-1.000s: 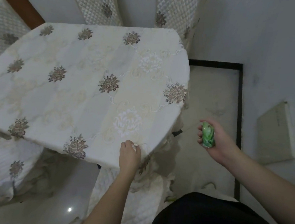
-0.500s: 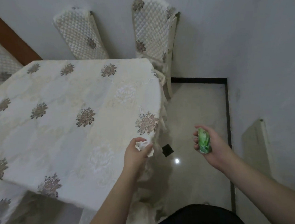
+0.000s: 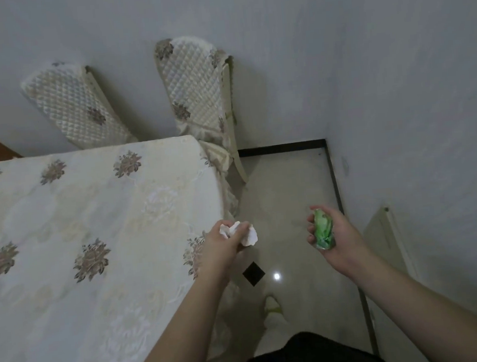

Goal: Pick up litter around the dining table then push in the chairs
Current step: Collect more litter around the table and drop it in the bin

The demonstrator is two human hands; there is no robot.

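Dining worktop (image 3: 91,222), covered in a cream cloth with brown flower motifs, fills the left half of the view; no litter shows on the part of it in view. Two quilted chairs (image 3: 195,98) stand at its far edge against the wall, the right-hand one angled slightly away from the corner of the worktop. Pale tiled floor (image 3: 290,190) runs between worktop and wall on the right, bearing a small black square and a light reflection near the person's feet.

Left hand (image 3: 222,245), just off the near corner of the worktop, has its fingers curled round a crumpled white tissue (image 3: 240,234). Right hand (image 3: 331,233), held over the floor and apart from the left, has its fingers closed about a crumpled green wrapper (image 3: 323,228).

Step in hand, as judged: litter collection, with both hands loaded. The next move probably calls for disposing of both pieces, since neither hand is free to push a chair; no bin is visible here.
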